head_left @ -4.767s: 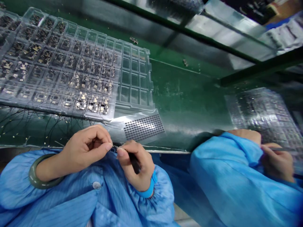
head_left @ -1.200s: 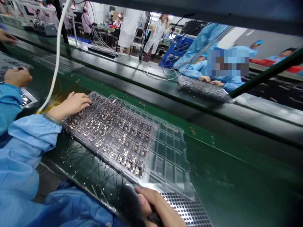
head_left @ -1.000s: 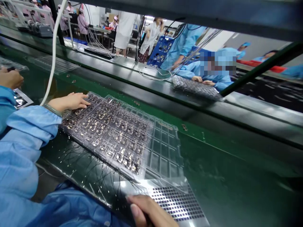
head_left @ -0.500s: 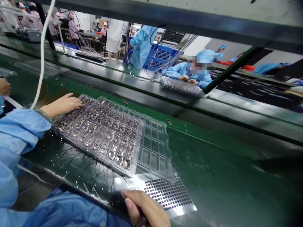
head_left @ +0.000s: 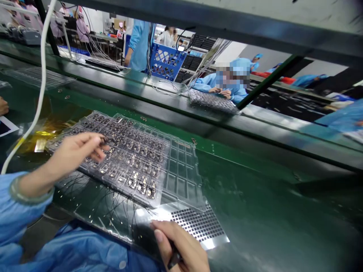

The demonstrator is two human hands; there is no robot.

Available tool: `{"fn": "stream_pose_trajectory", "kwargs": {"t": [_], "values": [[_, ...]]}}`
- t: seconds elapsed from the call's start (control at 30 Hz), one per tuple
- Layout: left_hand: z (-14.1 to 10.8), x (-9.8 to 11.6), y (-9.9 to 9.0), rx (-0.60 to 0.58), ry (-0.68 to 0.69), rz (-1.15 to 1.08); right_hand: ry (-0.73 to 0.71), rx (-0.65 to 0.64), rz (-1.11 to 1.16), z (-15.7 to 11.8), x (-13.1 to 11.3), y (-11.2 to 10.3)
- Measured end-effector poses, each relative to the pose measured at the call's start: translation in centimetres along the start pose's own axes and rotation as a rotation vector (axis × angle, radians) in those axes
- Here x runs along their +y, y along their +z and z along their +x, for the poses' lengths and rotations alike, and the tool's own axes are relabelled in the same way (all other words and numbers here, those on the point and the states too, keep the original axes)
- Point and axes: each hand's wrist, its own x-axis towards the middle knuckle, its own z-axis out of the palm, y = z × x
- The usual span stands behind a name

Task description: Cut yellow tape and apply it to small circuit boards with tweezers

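Note:
My left hand (head_left: 82, 149) is raised over the left part of a clear compartment tray (head_left: 133, 158) filled with small electronic parts. Its thumb and fingers pinch a small dark part (head_left: 104, 140). My right hand (head_left: 181, 243), at the bottom near the table edge, is closed around a dark slim tool (head_left: 174, 260), whose tip is hard to make out. Just beyond that hand lies a sheet with rows of small dark squares (head_left: 198, 223), partly beneath the tray's corner. Thin black wires (head_left: 119, 206) stick out along the tray's near side.
A white cable (head_left: 42, 75) hangs at the left, near yellowish film (head_left: 45, 134). Another person's hand (head_left: 3, 106) shows at the left edge. Across the bench (head_left: 255, 211), a person in blue (head_left: 238, 90) handles another tray (head_left: 212, 102). A metal beam (head_left: 227, 28) crosses above.
My left hand has come back from the tray's far left corner toward me and lifted, now with a small part in its fingers. My right hand has barely moved. The view has shifted slightly.

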Motion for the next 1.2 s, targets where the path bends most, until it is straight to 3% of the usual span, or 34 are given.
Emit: {"fn": "stream_pose_trajectory", "kwargs": {"t": [0.07,0.13,0.3,0.5,0.73,0.83,0.9,0.97,1.1,1.17,1.2], "values": [[-2.7,1.2,2.7,-0.247,-0.174,-0.299,0.021,-0.021,0.0,0.0,-0.2,0.1],[-4.8,2.2,5.1,-0.376,-0.273,-0.436,0.066,-0.027,-0.012,0.0,-0.4,0.2],[-7.6,3.3,8.7,-0.443,-0.326,-0.359,0.251,0.031,0.041,-0.1,-0.8,0.7],[-8.7,3.0,10.2,-0.53,-0.364,-0.414,0.358,0.08,0.124,-0.2,-0.9,1.3],[-9.4,2.3,10.2,-0.629,-0.464,-0.54,0.445,0.133,0.209,-0.8,-0.1,1.6],[-9.4,2.5,10.2,-0.671,-0.444,-0.564,0.443,0.164,0.224,-1.1,0.3,1.6],[-9.4,2.7,10.1,-0.684,-0.373,-0.523,0.396,0.176,0.242,-1.3,0.4,1.6],[-9.4,2.6,10.1,-0.622,-0.226,-0.384,0.365,0.158,0.255,-1.5,0.5,1.4],[-9.9,1.5,10.0,-0.337,0.406,0.037,0.503,0.104,0.372,-2.0,0.4,1.2],[-10.1,0.9,10.0,-0.276,0.687,0.144,0.604,0.074,0.474,-2.3,0.3,1.3],[-10.2,0.7,10.0,-0.274,0.758,0.162,0.643,0.062,0.515,-2.3,0.2,1.3]]}}
